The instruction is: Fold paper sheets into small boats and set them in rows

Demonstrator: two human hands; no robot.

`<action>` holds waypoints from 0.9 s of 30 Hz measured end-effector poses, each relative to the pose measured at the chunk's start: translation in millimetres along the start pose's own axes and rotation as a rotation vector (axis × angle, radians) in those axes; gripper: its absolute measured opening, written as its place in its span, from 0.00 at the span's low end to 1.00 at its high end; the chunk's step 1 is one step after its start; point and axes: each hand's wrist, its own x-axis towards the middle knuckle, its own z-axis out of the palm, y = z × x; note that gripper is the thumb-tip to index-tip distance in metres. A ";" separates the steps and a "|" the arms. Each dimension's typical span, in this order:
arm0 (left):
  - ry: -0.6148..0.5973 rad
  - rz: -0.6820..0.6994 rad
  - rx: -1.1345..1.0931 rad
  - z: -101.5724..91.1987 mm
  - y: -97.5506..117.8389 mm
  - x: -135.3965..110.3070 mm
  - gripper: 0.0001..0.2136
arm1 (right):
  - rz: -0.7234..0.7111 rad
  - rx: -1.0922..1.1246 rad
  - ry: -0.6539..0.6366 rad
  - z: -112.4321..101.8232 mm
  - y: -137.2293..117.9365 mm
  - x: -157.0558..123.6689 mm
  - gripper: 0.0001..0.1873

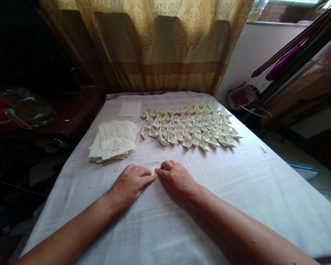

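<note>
Head view: The left hand [132, 182] and the right hand [178, 177] meet at the centre of the frame, slightly below mid-height. A small pale paper piece [154, 171] is located between them, mostly covered by the fingers. Left thumb and fingers pinch its left side; right thumb and index finger pinch its right side, with the remaining right fingers curled. The exact fold of the piece cannot be told.

Left of centre, a stack of paper sheets [117, 141] lies fanned unevenly, the top sheet bearing handwriting. Above the stack, a single sheet [130, 109] lies flat. Right of centre, folded paper boats [179, 129] stand in close rows on the white cloth [121, 235]. A patterned curtain [168, 48] hangs across the upper centre.
</note>
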 end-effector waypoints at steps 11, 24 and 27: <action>0.140 -0.119 0.086 14.4 -1.5 4.7 0.08 | 0.059 0.142 0.166 12.7 -0.9 -8.7 0.17; 0.253 -0.107 0.043 23.7 6.9 10.1 0.10 | -0.019 0.259 0.342 20.1 1.2 -13.0 0.08; 0.265 -0.144 -0.110 23.2 12.6 8.6 0.12 | 0.003 0.313 0.377 17.6 -4.1 -13.6 0.14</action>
